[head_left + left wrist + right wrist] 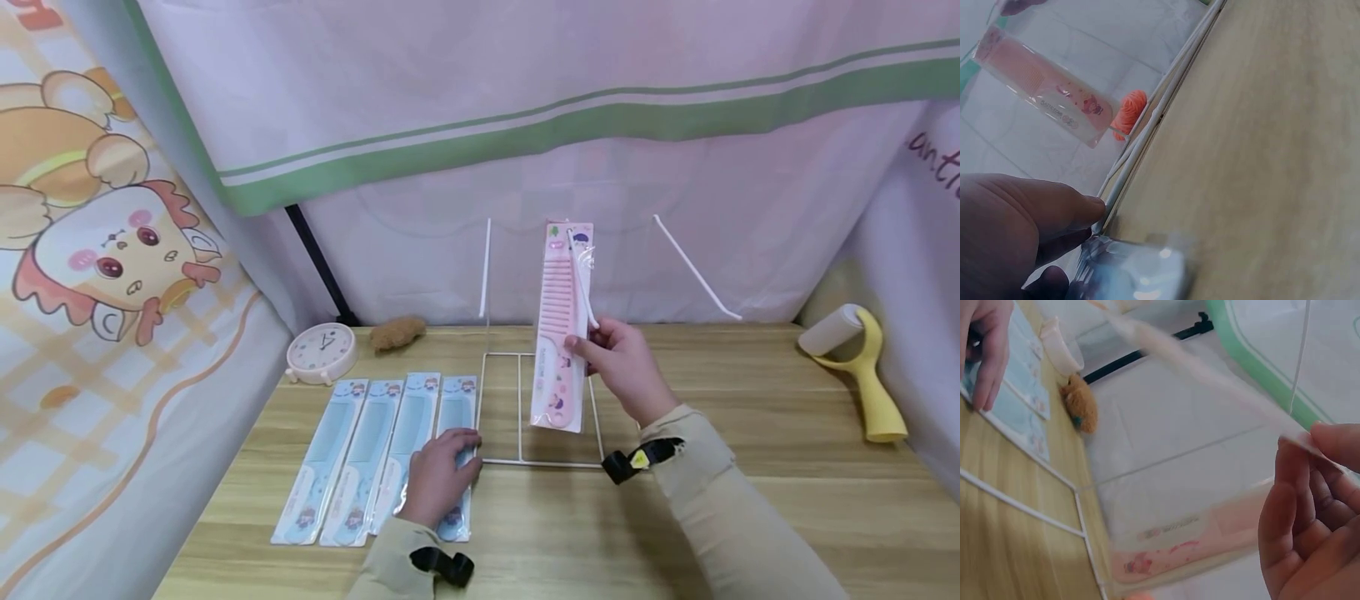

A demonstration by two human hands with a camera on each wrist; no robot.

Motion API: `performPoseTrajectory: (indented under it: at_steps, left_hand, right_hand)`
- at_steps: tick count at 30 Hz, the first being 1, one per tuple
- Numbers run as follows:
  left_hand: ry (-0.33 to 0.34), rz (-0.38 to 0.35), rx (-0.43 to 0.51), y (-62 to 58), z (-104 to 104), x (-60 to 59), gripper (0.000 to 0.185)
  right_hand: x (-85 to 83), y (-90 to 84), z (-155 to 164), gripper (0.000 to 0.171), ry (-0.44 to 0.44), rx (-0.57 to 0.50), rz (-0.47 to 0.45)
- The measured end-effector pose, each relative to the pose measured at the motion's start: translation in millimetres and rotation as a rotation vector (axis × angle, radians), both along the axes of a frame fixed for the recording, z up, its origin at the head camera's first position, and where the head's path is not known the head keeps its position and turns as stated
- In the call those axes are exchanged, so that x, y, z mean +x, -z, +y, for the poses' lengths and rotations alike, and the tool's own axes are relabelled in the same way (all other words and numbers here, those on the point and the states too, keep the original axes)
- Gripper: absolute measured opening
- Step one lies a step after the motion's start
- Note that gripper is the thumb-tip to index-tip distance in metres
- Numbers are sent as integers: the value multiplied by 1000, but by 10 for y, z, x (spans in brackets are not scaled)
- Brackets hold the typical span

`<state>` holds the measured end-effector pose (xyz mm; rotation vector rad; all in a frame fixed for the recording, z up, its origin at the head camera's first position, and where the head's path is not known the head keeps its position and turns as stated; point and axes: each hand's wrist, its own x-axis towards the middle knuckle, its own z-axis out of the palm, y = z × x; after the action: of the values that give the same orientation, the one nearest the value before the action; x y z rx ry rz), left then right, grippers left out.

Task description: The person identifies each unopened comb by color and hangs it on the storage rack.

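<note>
My right hand (626, 367) pinches a packaged pink comb (558, 333) by its right edge, holding it upright among the hooks of a white wire rack (520, 408). Seen edge-on, that package (1204, 369) is blurred in the right wrist view. Behind it there is another packaged pink comb (1185, 540), mostly hidden in the head view. My left hand (441, 475) lies over the rightmost packaged blue comb (459, 400). Its thumb and finger grip the rack's white base wire (1129, 169) at the near left corner.
Several blue comb packages (322, 458) lie in a row on the wooden table (750, 400). A round clock (322, 352) and a brown fuzzy object (397, 333) stand behind them. A yellow-handled lint roller (877, 392) lies at the right. A coral ribbed object (1130, 114) sits beyond the rack.
</note>
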<state>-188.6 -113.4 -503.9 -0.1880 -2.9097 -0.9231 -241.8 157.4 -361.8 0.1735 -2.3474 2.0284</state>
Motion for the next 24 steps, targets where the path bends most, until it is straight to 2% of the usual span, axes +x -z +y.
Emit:
performPoseTrajectory:
  at_steps: [7,12,19,24]
  left_hand:
    - [1,18,7,3,-17,19,27]
    - [3,18,0,20,-30,22,27]
    - [-5,-9,9,16,-17,13,28]
    - [-6,-9,12,16,-2,6,28]
  right_hand:
    - [-178,167,48,38,21,44,5]
    - [-300,253,55,36,41,80,-30]
    - [-408,311,50,35,76,70,-104]
    - [-468,373,67,39,88,65,-116]
